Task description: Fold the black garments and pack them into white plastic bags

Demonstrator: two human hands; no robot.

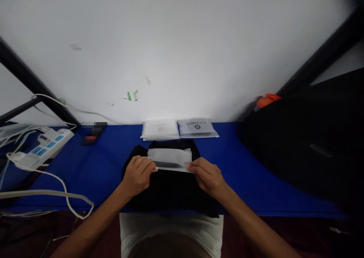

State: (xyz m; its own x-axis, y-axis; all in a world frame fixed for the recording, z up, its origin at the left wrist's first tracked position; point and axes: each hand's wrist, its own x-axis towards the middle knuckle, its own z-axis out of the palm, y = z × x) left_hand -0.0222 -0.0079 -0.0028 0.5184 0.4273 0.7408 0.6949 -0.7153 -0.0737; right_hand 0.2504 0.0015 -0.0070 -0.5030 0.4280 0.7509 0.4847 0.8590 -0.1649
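Note:
A frosted plastic zip bag [170, 157] is stretched between my two hands, its near edge toward me. My left hand [139, 176] pinches its left near corner. The right near corner sits between the thumb and fingers of my right hand [207, 176]. A dark strip shows through the bag near that edge; what it is I cannot tell. Beneath the bag and both hands lies a black cloth, perhaps a garment [176, 191], hanging slightly over the table's front edge.
Behind are a stack of white frosted bags [160, 129] and a printed bag [196, 128]. A power strip [49, 148] with white cables lies left on the blue table [93, 174], near a dark blurred object [95, 132]. A large black item [295, 140] fills the right, beside an orange thing [268, 100].

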